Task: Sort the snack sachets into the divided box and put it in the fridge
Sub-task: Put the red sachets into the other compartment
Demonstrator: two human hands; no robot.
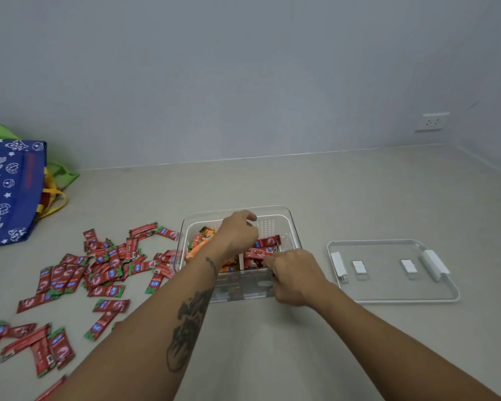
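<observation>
Reaching into the clear plastic divided box [289,224], we work with both hands over its compartments. It sits on the pale beige countertop [344,192], near the middle and well off the back edge. Orange sachets [198,246] fill its left compartment and red sachets [268,241] lie in the right one. Our left hand [237,231] hovers above the box with fingers loosely curled; we cannot tell whether it holds anything. Our right hand [294,274] rests at the box's near right corner, fingers pinching a long red sachet [258,252]. A loose heap of red-and-green sachets [104,270] spreads across the counter to the left, reaching the near left edge. Just beside the box on the right lies its clear lid with white clips [388,282]. A blue patterned tote bag [10,192] stands by the far left edge.
</observation>
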